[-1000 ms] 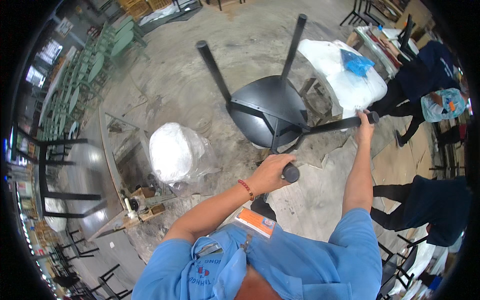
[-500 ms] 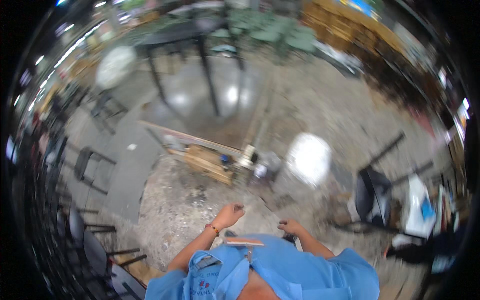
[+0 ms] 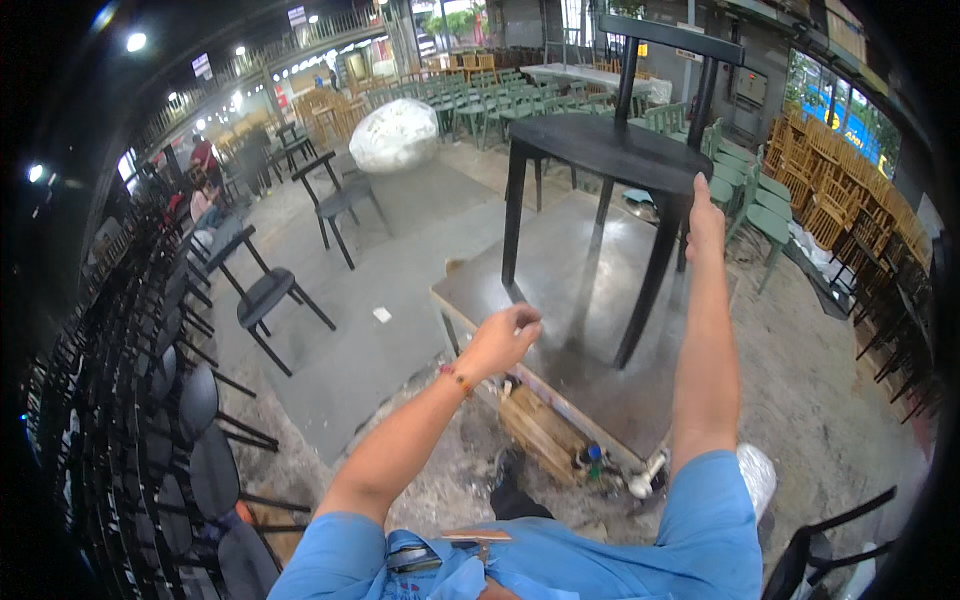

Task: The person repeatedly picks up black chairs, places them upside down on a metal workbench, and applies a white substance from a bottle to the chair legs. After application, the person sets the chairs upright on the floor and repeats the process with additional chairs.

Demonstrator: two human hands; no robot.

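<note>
A black wooden chair [image 3: 610,150] stands upright on a low table with a shiny metal top [image 3: 560,262]. My right hand [image 3: 706,225] is at the right edge of its seat, beside a leg, with the thumb side against the rim and the other fingers partly hidden. My left hand [image 3: 505,340] is over the table's near left edge, apart from the chair. Its fingers are curled together; whether something small is pinched in them I cannot make out. A wooden box [image 3: 540,430] sits low at the table's near side, with a small blue-topped item [image 3: 594,452] by it.
Black chairs [image 3: 265,290] stand on the grey floor to the left, and stacked ones [image 3: 205,440] line the left edge. A white wrapped bundle [image 3: 395,135] lies beyond. Green chairs [image 3: 770,210] and stacked wooden chairs [image 3: 815,170] fill the back right. Another black chair [image 3: 830,545] is near right.
My view has swung up and I am closer to the table. Both hands have risen from in front of my body, and the right one has reached out to the chair's seat.
</note>
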